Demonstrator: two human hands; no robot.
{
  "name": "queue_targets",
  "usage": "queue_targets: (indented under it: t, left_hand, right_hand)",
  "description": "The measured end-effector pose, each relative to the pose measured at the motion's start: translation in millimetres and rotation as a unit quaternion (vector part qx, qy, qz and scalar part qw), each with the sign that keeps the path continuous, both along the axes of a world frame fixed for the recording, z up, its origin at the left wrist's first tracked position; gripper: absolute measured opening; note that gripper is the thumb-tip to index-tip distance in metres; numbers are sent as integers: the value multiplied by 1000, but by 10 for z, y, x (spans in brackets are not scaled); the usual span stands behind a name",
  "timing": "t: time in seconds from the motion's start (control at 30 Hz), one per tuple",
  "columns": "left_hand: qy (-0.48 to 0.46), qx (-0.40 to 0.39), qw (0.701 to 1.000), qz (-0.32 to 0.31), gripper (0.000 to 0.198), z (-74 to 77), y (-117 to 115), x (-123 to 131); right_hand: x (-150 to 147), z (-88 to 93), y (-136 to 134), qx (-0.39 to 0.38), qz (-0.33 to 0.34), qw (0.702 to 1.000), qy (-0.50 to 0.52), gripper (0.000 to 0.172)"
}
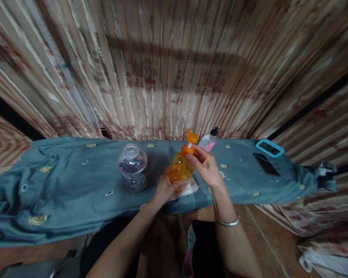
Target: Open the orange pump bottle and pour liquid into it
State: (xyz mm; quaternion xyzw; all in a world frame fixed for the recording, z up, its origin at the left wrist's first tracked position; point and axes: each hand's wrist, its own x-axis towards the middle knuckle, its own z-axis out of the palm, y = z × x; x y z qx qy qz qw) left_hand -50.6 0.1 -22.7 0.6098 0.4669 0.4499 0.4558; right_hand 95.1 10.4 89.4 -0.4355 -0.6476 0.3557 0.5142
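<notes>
head view: the left forearm extends up and inward across the near edge of the cloth-covered table (98,166). the left hand (165,186) is curled around the lower body of an amber pump bottle (180,171), gripping its side. the right forearm, fitted with a silver bangle (229,222), angles up and inward. the right hand (206,165) is partly closed, thumb and fingers set at the orange collar (188,150) below the raised orange pump head (192,137). the amber bottle is tilted, positioned near the middle of the near edge, above a white sheet (191,187); contact between them cannot be confirmed. a clear plastic jar (133,166) stands upright to its left. a clear pump bottle (208,142) is located at the far edge, beyond the right hand. a smartphone (266,164) lies toward the right end.
</notes>
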Motion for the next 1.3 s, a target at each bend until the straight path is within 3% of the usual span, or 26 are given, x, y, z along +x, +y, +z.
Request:
queue_targets:
  t: [0.1,0.23,0.33,0.47,0.6,0.73,0.8,0.93,1.03,1.2,1.3]
  left_hand:
    - [-29,-2,999,-13,60,3,1,-5]
    - [-50,-13,999,-15,63,-31,3,22]
    - [-69,-22,997,-25,65,-53,2,38]
    - [-91,-18,995,-27,65,-51,-2,40]
    - [-100,-16,994,-29,63,-15,-13,42]
    - [-110,-25,993,-26,63,54,-36,50]
    - [-104,-27,994,-20,61,73,-43,52]
    - [-139,-24,990,-31,62,52,-44,63]
    - [-168,-26,985,-41,64,40,-46,72]
    - [-135,-29,990,-27,61,55,-50,73]
    - [-123,-28,992,-18,62,58,-51,68]
  right_hand:
    - [1,-4,-18,-4,4,1000,29,40]
    - [-39,-21,-28,28,-87,994,55,55]
    - [-60,-36,-13,36,-139,988,52,48]
    - [-28,-8,-22,21,-84,995,43,33]
    - [-1,41,-60,7,-38,999,26,38]
    - [-41,5,-48,27,-114,993,19,49]
    - [-52,-21,-35,30,-143,989,22,45]
    - [-3,1,-53,9,-65,998,8,33]
    - [24,38,-82,-7,-20,1000,2,38]
    - [-50,-22,-60,16,-105,994,22,48]
    - [-59,-55,-39,25,-130,991,23,41]
